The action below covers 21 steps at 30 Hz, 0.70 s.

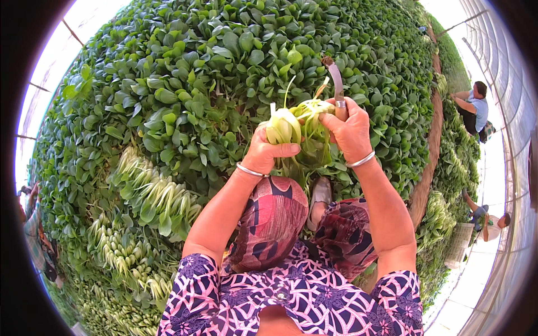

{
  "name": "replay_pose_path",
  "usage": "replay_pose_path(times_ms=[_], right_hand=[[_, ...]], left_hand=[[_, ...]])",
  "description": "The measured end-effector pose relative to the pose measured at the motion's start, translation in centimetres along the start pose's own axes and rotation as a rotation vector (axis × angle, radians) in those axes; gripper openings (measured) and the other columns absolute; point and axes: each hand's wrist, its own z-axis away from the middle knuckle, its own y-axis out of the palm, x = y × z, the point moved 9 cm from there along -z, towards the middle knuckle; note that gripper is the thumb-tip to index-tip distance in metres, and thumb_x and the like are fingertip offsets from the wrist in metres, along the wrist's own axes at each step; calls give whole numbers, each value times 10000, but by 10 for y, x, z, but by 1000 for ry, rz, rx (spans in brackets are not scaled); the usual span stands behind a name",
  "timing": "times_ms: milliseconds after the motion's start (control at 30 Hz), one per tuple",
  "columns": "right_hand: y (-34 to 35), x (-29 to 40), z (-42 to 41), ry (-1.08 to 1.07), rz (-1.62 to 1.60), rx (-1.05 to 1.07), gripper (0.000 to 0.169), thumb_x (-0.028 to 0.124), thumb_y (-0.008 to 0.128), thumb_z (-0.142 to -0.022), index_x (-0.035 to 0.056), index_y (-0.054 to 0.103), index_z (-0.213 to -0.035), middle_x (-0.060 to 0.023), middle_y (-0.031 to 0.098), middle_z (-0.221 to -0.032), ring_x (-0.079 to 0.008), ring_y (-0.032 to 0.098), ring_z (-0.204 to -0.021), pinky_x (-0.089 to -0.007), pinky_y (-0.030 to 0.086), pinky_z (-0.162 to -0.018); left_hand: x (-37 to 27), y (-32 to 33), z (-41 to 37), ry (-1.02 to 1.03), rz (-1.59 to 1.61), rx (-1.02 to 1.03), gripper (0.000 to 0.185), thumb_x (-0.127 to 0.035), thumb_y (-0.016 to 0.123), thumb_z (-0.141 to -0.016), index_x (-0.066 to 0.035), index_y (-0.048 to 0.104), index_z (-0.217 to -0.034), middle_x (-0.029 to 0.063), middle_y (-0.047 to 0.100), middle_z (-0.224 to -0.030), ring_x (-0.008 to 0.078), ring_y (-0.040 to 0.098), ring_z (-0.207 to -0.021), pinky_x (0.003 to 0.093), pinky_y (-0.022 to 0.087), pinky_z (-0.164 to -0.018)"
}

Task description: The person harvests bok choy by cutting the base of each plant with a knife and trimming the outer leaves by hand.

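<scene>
Pale leafy greens with whitish stalks (284, 127) are in my left hand (272, 148), their leaves hanging down above my knees. My right hand (349, 128) grips the wooden handle of a curved sickle knife (336, 82), its blade pointing away from me with dark soil at the tip. Between the thumb and fingers of that same hand are thin stems and leaves (317, 110), which touch the greens on the left. Both hands are close together over the standing leafy plants (248, 46). A metal bangle is on each wrist.
Cut greens lie in rows (157, 189) at the left, with more piles (126, 256) behind. A bare soil strip (429, 176) runs along the right. Beyond it are two people (477, 107) (491, 227) and a pale plastic crate (459, 243). Another person (35, 235) is at the far left.
</scene>
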Motion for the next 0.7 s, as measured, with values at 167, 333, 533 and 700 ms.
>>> replay_pose_path(times_ms=[167,333,533,700], right_hand=[[-23,-17,-12,-63,54,-111,178,40,725,-776,-9,647,-929,11,642,-794,-50,545,-676,-226,479,-641],[-65,-24,-22,-138,197,-261,221,74,733,-769,-14,661,-958,-16,663,-814,-84,579,-718,-256,499,-702],[-113,-35,-21,-95,74,-408,196,70,736,-790,2,666,-960,3,634,-765,-46,505,-502,-214,423,-430],[-146,-30,-14,-107,81,-521,204,64,744,-783,-6,653,-952,-5,623,-731,-58,494,-463,-222,418,-425]], left_hand=[[3,-7,-2,38,-56,-38,670,-20,804,-651,9,569,-1278,82,665,-1125,191,659,-954,306,513,-856],[1,-27,-1,105,36,-124,607,-27,781,-710,6,568,-1277,112,632,-1264,202,673,-945,333,536,-847],[6,-81,-2,139,33,-356,519,-39,721,-779,25,568,-1271,113,616,-1300,214,655,-931,357,522,-872],[14,-117,-4,84,-124,-626,305,-39,779,-749,-4,686,-1037,57,683,-898,173,642,-781,322,509,-752]])
